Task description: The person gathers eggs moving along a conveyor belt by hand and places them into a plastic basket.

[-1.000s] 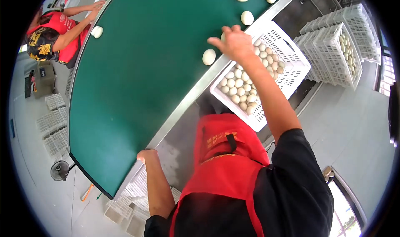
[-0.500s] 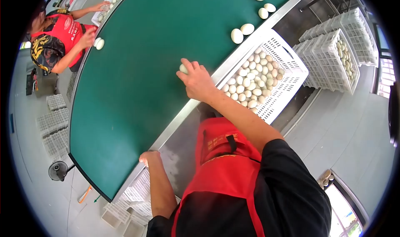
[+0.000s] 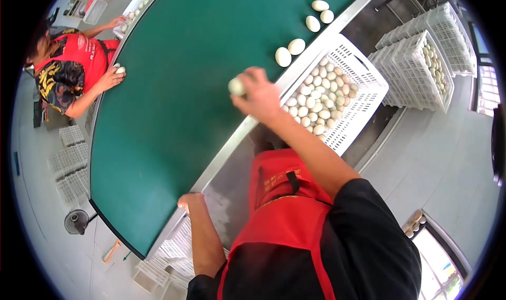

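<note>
My right hand (image 3: 259,95) is over the green conveyor belt (image 3: 174,89), its fingers closed on a pale egg (image 3: 236,86). The hand is somewhat blurred by motion. Lower down, my left hand (image 3: 190,200) grips the belt's metal side rail (image 3: 216,165), fingers partly hidden behind it. Close to my right forearm, a white slatted crate (image 3: 363,89) holds many eggs (image 3: 322,97). Two eggs (image 3: 283,57) lie on the belt beyond my right hand, and several others (image 3: 319,6) lie farther up along the rail.
Across the belt, another person in a red apron has a hand (image 3: 109,79) at eggs (image 3: 120,69) by the far edge. Stacked white crates (image 3: 414,68), some showing eggs, stand at right. More crates (image 3: 71,163) are on the floor at left.
The eggs on the belt have shifted down and left toward my right hand. My right hand has moved slightly right with its egg. The other person's hand has reached the eggs beside it.
</note>
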Motion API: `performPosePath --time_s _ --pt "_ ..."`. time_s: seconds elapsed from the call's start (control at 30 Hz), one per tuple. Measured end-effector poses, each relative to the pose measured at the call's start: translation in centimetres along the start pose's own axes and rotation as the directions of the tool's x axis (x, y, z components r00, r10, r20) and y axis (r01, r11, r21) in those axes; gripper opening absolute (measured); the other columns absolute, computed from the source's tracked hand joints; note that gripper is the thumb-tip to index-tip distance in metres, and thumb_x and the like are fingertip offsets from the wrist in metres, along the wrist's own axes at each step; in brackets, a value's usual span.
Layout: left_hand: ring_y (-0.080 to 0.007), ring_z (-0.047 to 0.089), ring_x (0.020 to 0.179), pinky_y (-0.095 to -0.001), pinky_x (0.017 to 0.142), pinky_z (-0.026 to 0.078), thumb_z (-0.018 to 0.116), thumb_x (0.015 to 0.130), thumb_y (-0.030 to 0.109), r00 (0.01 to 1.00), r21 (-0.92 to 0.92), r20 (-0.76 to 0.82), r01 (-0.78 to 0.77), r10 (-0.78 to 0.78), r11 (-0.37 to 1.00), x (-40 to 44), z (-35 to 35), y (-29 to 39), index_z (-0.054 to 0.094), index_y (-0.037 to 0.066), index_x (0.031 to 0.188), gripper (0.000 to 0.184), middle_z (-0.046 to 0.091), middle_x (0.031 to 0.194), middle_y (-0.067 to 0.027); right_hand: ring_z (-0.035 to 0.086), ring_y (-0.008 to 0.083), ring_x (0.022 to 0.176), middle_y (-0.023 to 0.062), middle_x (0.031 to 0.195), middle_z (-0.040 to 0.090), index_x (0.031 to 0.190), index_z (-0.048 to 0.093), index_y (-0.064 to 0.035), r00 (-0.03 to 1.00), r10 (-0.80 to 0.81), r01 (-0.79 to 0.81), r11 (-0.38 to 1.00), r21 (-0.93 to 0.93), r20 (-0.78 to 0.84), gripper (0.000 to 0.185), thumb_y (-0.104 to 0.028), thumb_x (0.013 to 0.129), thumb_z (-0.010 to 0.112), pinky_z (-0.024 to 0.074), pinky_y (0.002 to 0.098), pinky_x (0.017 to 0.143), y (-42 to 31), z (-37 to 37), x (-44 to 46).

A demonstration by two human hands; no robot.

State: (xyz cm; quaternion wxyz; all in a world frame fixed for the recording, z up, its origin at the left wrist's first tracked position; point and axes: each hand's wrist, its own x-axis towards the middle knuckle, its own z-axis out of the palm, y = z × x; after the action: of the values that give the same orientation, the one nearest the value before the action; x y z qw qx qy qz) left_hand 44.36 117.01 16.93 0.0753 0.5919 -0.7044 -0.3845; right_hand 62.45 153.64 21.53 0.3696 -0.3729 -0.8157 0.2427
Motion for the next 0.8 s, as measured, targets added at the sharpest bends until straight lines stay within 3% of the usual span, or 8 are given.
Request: performPosePath --time_s 0.13,0.23,0.33,0.4,0.5,0.6,0.67,0.8 --pt "-0.0399 0.062 0.130 -0.0460 0.108 0.051 0.034 0.101 0.045 0.997 -0.083 -0.049 0.053 -0.057 0.995 -0.6 0.1 -0.1 0.067 -0.003 0.132 0.065 0.066 0.141 -0.0197 0.073 0.0351 0.078 0.0208 0.137 0.059 0.117 0.073 -0.0121 0.984 0.175 -0.166 0.958 -0.235 0.016 0.048 -0.033 0.076 0.086 0.0617 0.0460 0.072 4.5 -5.2 0.6" --pt "-0.0320 0.066 0.126 -0.0443 0.106 0.052 0.037 0.102 0.041 0.997 0.132 -0.075 0.040 -0.030 0.990 3.5 2.0 -0.4 0.070 0.005 0.132 0.057 0.070 0.137 -0.0125 0.074 0.0390 0.089 0.0232 0.144 0.054 0.120 0.074 -0.0144 0.967 0.176 -0.125 0.958 -0.260 0.184 0.048 -0.035 0.078 0.081 0.0620 0.0478 0.080 5.3 -5.3 1.0" --pt "-0.0320 0.066 0.127 -0.0442 0.107 0.053 0.036 0.102 0.039 0.999 0.088 -0.035 0.003 0.000 0.996 4.6 2.6 -0.5 0.069 0.004 0.132 0.057 0.070 0.138 -0.0127 0.074 0.0409 0.094 0.0218 0.151 0.046 0.123 0.074 -0.0183 0.866 0.283 -0.162 0.939 -0.305 0.411 0.048 -0.035 0.078 0.077 0.0600 0.0485 0.090 3.6 -5.0 2.6" --pt "-0.0319 0.066 0.127 -0.0442 0.107 0.053 0.036 0.102 0.039 1.000 0.041 -0.010 -0.005 0.006 0.999 3.3 2.3 -0.3 0.068 0.003 0.133 0.057 0.069 0.139 -0.0128 0.073 0.0412 0.094 0.0203 0.141 0.054 0.124 0.075 -0.0174 0.798 0.355 -0.192 0.916 -0.353 0.487 0.049 -0.035 0.078 0.077 0.0594 0.0486 0.092 3.7 -4.7 3.8" --pt "-0.0319 0.066 0.127 -0.0441 0.107 0.053 0.035 0.102 0.037 1.000 -0.003 0.014 -0.020 0.020 1.000 2.3 1.8 -0.1 0.068 0.002 0.134 0.057 0.068 0.139 -0.0130 0.075 0.0317 0.092 0.0158 0.123 0.068 0.126 0.075 -0.0146 0.834 0.179 -0.092 0.978 -0.188 0.522 0.049 -0.033 0.081 0.077 0.0606 0.0423 0.088 5.9 -6.0 4.5" --pt "-0.0318 0.066 0.127 -0.0440 0.108 0.053 0.035 0.102 0.036 1.000 -0.031 0.018 -0.021 0.021 0.999 1.8 1.5 0.0 0.067 0.001 0.135 0.057 0.068 0.140 -0.0132 0.073 0.0185 0.086 0.0085 0.099 0.074 0.128 0.074 -0.0074 0.759 0.167 -0.442 0.842 0.310 0.629 0.048 -0.028 0.084 0.077 0.0596 0.0338 0.083 7.6 -12.2 5.1" --pt "-0.0318 0.066 0.128 -0.0440 0.108 0.054 0.034 0.102 0.036 1.000 -0.037 0.005 -0.021 0.022 0.999 1.6 1.2 -0.1 0.066 0.001 0.135 0.058 0.067 0.141 -0.0133 0.066 0.0111 0.079 0.0044 0.093 0.074 0.129 0.073 -0.0001 0.737 0.202 -0.581 0.679 0.450 0.645 0.050 -0.023 0.085 0.079 0.0559 0.0271 0.076 9.1 -17.4 3.8" --pt "-0.0317 0.065 0.128 -0.0439 0.108 0.054 0.033 0.102 0.034 1.000 -0.056 0.011 -0.018 0.019 0.998 1.1 0.7 0.1 0.065 0.000 0.136 0.058 0.066 0.142 -0.0135 0.063 0.0112 0.078 0.0043 0.097 0.074 0.121 0.076 0.0031 0.584 0.465 -0.793 0.499 0.348 0.665 0.050 -0.025 0.081 0.084 0.0529 0.0275 0.071 16.5 -20.8 -2.7"
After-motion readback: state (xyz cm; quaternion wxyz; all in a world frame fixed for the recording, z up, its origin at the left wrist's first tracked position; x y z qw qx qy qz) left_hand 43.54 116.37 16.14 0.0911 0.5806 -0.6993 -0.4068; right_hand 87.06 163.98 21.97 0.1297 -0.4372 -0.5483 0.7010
